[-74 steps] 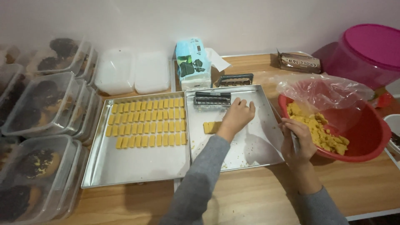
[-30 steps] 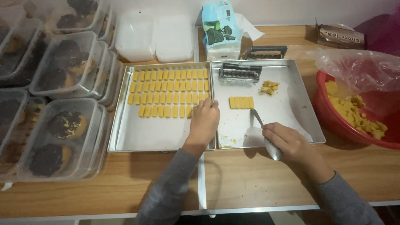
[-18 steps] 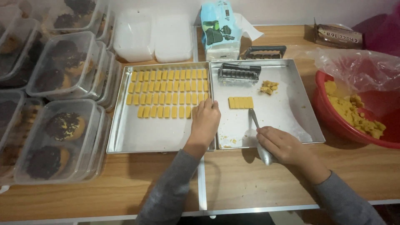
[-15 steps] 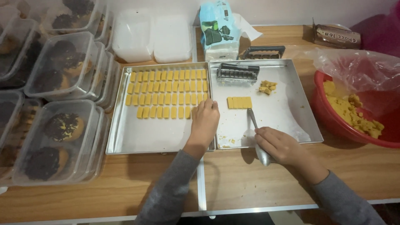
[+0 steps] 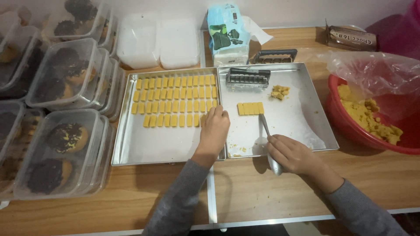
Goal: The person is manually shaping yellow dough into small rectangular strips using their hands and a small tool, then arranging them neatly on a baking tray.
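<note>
My left hand [image 5: 213,131] rests at the right end of the bottom row of small yellow dough pieces [image 5: 174,99] on the left metal tray [image 5: 144,148], fingers curled on a piece there. My right hand [image 5: 292,154] grips a metal knife [image 5: 267,131] whose tip points at a short strip of cut dough pieces [image 5: 250,108] on the right metal tray [image 5: 306,126]. A metal cutter mould [image 5: 248,78] and a small lump of dough crumbs [image 5: 278,91] lie at that tray's far end.
A red bowl [image 5: 350,131] of yellow dough, lined with a plastic bag, sits at the right. Stacked clear containers of dark-topped cookies [image 5: 57,131] fill the left. White lidded boxes [image 5: 157,41], a tissue pack [image 5: 225,32] and a second mould [image 5: 274,56] lie behind the trays.
My left hand went from the right tray to the end of the dough rows on the left tray. My right hand left the red bowl and brought the knife to the cut strip.
</note>
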